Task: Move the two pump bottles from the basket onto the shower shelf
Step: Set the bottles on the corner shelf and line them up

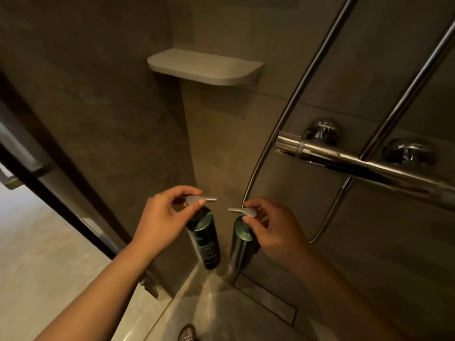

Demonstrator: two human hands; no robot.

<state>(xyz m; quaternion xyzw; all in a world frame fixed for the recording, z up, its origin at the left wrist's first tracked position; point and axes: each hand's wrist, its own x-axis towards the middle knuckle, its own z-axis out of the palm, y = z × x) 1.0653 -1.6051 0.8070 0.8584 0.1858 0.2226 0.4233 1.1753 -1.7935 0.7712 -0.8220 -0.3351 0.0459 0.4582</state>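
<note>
Two dark green pump bottles with silver pump heads hang in the air in front of the shower corner. My left hand [163,221] pinches the pump head of the left bottle [205,238], whose label text faces me. My right hand [275,228] pinches the pump head of the right bottle [241,244]. The two spouts point toward each other. The pale corner shelf [204,67] sits bare, well above both bottles. No basket is in view.
A chrome shower mixer bar [357,163] juts out at the right, with a riser rail [403,94] and a hose [290,107] running up the wall. A dark glass door frame [49,173] stands at the left. A floor drain channel [266,299] lies below.
</note>
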